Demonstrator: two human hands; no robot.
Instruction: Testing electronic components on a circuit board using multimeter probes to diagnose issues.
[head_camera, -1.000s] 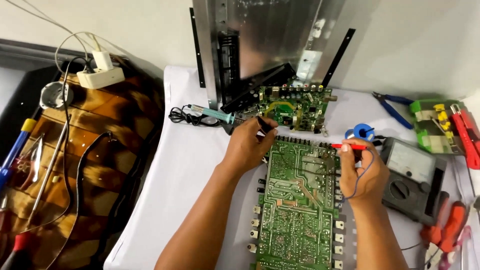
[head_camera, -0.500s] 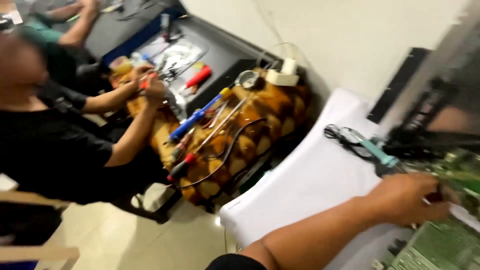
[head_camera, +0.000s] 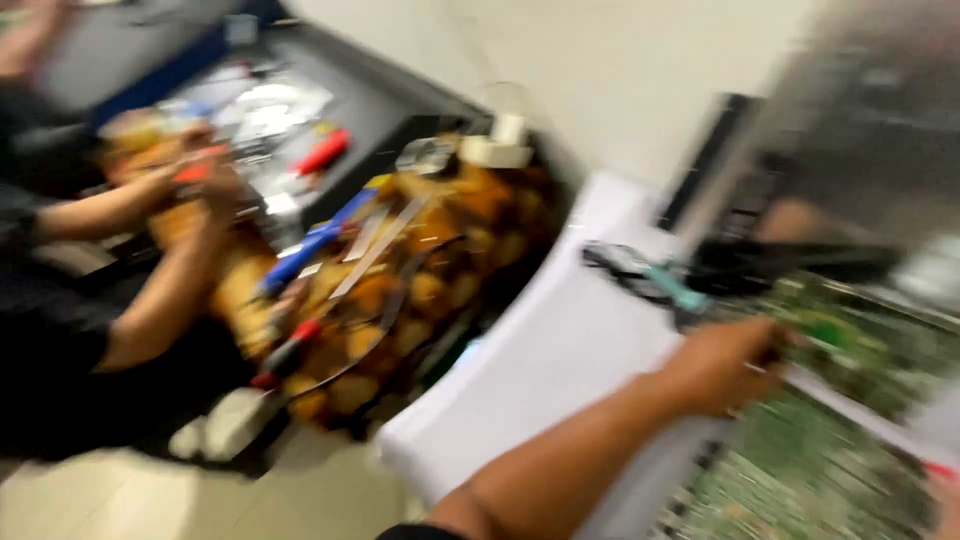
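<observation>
Far left, a co-worker's hands (head_camera: 195, 180) work at a patterned cloth (head_camera: 420, 300) strewn with tools. My left hand (head_camera: 715, 365) rests on the white table (head_camera: 560, 370), fingers curled against the green circuit board's (head_camera: 800, 480) near edge; blur hides any grip. Stiff, light and fragile, it is best held by its edges; my right hand is barely visible.

Bright, even light; heavy motion blur throughout.

green circuit board (head_camera: 810, 480), white tablecloth (head_camera: 540, 380), brown patterned cloth (head_camera: 440, 270)
</observation>
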